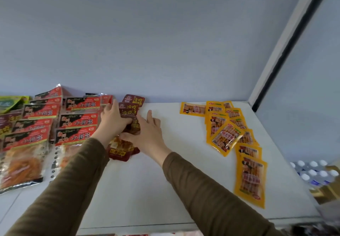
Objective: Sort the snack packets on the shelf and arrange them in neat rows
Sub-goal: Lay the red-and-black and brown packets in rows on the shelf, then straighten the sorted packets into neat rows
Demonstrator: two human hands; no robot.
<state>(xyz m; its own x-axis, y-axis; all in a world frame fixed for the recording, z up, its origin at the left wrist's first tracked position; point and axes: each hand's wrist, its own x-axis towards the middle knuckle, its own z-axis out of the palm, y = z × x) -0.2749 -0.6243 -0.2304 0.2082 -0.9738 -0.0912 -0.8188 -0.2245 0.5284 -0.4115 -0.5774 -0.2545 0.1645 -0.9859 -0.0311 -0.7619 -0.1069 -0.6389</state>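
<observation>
A column of dark red snack packets [132,101] runs from the back wall toward me in the middle of the white shelf [184,153]. My left hand [112,120] grips the packets in the middle of this column from the left. My right hand [147,131] lies on the same packets from the right, fingers straight, thumb tucked against them. The nearest dark red packet [120,150] lies below both hands. Large red-and-black packets [77,120] lie in rows on the left. Yellow packets [227,138] lie in a loose column on the right.
A green packet [11,103] lies at the far left by the wall. The shelf ends at a white upright post [276,55] on the right. Bottles with white caps [312,169] and a cardboard box [329,189] sit beyond the right edge, lower down.
</observation>
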